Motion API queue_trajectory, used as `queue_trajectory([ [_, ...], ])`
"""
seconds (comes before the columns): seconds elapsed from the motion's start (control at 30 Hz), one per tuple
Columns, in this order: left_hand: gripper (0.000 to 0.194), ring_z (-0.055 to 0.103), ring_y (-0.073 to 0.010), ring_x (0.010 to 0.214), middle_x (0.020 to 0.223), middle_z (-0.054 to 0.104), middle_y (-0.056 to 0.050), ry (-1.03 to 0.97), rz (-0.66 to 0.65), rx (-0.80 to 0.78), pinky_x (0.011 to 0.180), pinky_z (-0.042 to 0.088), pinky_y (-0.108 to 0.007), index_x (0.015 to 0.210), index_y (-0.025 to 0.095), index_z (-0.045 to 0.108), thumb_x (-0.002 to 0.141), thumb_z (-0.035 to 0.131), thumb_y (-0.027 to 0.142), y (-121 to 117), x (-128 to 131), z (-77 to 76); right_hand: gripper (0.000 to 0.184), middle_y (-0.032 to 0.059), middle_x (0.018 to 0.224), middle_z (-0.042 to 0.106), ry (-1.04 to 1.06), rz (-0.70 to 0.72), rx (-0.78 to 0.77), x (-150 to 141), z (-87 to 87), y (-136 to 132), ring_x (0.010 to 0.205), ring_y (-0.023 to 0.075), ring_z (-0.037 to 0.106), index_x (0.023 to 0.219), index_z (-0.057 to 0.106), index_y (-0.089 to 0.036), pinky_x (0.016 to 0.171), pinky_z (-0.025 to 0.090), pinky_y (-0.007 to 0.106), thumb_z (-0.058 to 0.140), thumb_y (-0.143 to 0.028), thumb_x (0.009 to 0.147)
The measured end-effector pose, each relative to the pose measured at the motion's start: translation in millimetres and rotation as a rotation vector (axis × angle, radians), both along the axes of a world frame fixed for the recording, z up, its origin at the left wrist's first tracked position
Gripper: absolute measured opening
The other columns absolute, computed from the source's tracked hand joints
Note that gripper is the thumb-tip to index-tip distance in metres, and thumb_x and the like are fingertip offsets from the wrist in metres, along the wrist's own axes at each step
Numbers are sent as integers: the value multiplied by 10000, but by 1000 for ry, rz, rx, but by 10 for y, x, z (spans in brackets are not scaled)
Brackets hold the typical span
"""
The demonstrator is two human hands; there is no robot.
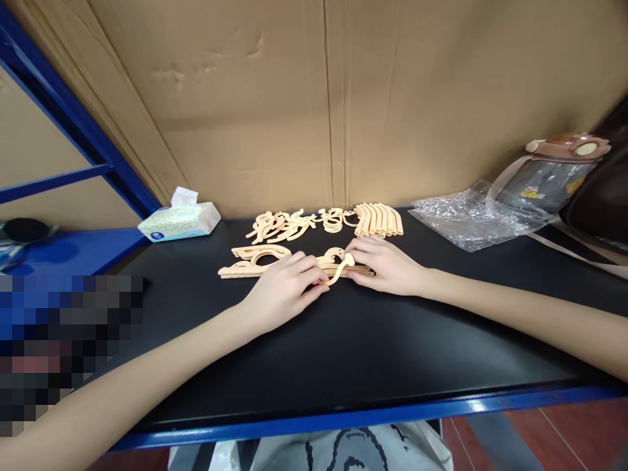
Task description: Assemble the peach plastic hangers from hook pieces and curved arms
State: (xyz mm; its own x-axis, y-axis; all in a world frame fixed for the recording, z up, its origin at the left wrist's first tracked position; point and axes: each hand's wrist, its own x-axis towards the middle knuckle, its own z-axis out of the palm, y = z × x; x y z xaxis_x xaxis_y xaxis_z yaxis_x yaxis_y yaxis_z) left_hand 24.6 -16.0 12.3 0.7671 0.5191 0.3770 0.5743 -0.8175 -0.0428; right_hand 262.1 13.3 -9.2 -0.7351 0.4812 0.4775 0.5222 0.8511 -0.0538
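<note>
Hook (337,271), pale and curved with a rounded upper end, at the centre of the frame. The left hand (289,284) grasps its lower end between thumb and fingers. The right hand (385,267), fingers curled, lies just right of the rounded end; whether it grips anything cannot be told. Pale strips (235,272) lie beneath and beside both hands on the black table (343,353). Behind, at upper centre, are a loose group of curved pieces (297,226) and a neat row of bent bars (379,219). A tissue box (181,221) stands left of centre; a clear plastic bag (471,219) and a bottle (549,173) occupy the upper right.
</note>
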Motion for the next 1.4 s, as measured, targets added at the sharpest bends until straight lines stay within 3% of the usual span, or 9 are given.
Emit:
queue_trajectory([
  [0.43,251,524,-164,816,837,616,-28,59,-83,49,733,386,-300,856,181,620,969,433,306,-91,6,5,144,65,928,622,55,-3,-40,-17,21,-26,838,202,531,995,571,-181,779,411,351,492,-235,887],
  [0.7,225,514,-154,775,807,608,-20,17,-119,11,680,376,-268,829,179,604,954,473,313,-29,0,-50,138,57,925,625,35,35,33,-21,24,-44,823,189,523,979,577,-181,771,393,329,481,-238,897],
  [1.1,248,504,-147,763,803,603,-15,16,-134,5,687,368,-265,807,175,593,955,474,334,-24,-3,-61,228,80,934,648,-175,92,356,-31,42,-82,839,199,535,959,618,-164,717,369,344,404,-243,949],
  [1.4,268,501,-143,742,787,600,-18,17,-162,48,669,353,-253,778,161,585,944,493,350,-29,-1,-60,182,91,988,634,-143,109,490,-35,59,-117,873,193,515,949,634,-154,705,410,318,464,-212,923],
])
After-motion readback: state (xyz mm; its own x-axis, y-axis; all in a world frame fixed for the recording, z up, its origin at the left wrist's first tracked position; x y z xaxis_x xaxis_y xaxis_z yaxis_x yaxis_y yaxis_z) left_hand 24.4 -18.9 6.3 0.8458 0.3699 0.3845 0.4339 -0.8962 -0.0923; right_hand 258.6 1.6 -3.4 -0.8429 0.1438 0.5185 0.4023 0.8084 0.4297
